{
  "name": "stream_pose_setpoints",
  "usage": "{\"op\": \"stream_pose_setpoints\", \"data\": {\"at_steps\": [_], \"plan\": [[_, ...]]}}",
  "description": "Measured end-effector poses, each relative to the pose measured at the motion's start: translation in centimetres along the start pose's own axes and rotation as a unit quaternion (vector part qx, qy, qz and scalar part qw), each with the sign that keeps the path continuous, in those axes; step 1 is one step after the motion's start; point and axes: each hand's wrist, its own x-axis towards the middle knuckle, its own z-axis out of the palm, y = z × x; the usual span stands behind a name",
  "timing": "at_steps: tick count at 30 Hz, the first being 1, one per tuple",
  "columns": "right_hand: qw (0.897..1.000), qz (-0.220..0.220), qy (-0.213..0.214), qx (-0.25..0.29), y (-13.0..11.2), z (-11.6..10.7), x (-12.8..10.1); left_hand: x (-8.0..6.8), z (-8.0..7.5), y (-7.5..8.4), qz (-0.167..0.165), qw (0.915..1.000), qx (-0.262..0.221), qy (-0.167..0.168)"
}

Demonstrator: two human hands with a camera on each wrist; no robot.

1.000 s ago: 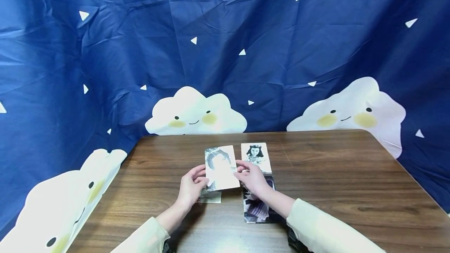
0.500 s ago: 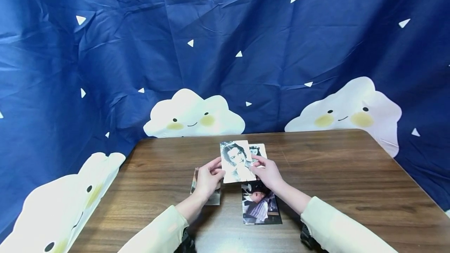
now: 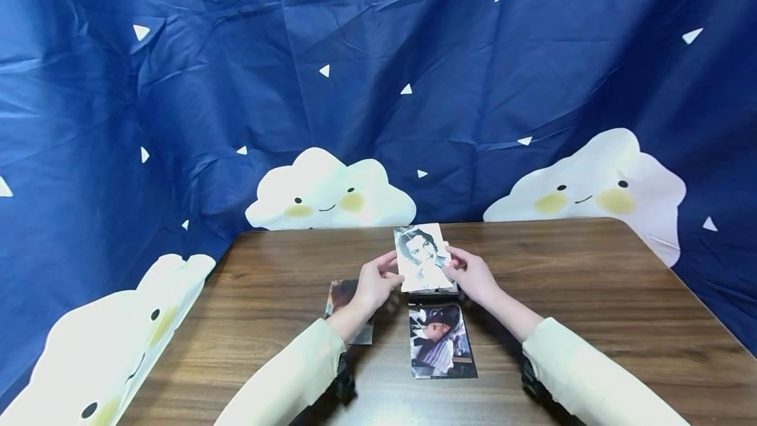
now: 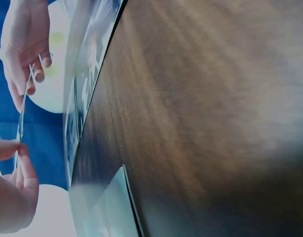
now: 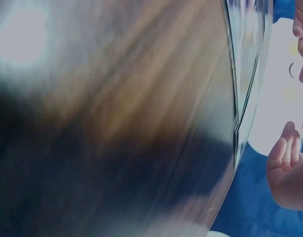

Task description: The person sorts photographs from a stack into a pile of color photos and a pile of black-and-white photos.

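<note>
My left hand (image 3: 374,283) pinches the left edge of a black-and-white portrait photo (image 3: 421,258). My right hand (image 3: 473,275) holds the same photo by its right edge. In the left wrist view, the photo (image 4: 22,116) is seen edge-on between the two hands, raised above the table. Beneath it, the far photo pile (image 3: 434,294) is mostly covered, only its near edge showing. Just nearer lies a colour photo (image 3: 440,340), turned sideways. Left of these, another colour photo (image 3: 362,335) lies partly hidden behind my left hand and wrist.
The brown wood-grain table (image 3: 562,307) extends to both sides and reflects light near the front. Behind it hangs a blue curtain (image 3: 378,84) printed with white triangles and smiling clouds.
Both hands have carried the portrait photo rightward and farther away, from near the left photo to above the far pile. The sideways colour photo has become fully visible.
</note>
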Motion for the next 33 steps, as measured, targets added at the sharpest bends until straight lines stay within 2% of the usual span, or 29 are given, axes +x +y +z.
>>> {"op": "stream_pose_setpoints", "data": {"at_steps": [7, 13, 19, 24, 33], "plan": [[1.000, 0.023, -0.008, -0.003, 1.5, -0.1, 1.0, 2.1, 0.8, -0.7, 0.011, 0.9993, 0.034, 0.008], [0.999, 0.029, -0.033, -0.013, 2.9, 0.6, 1.3, 2.9, 1.3, -2.4, -0.001, 0.9974, 0.069, 0.020], [0.998, 0.034, -0.043, -0.032, 3.5, 0.6, 1.6, 3.2, 2.1, -3.3, -0.024, 0.9945, 0.101, 0.011], [0.997, 0.043, -0.057, -0.043, 3.8, 0.4, 1.6, 3.1, 2.5, -3.5, -0.020, 0.9891, 0.146, 0.008], [0.994, 0.061, -0.071, -0.055, 3.7, 0.4, 1.5, 2.7, 2.5, -3.3, -0.018, 0.9815, 0.190, -0.013]]}}
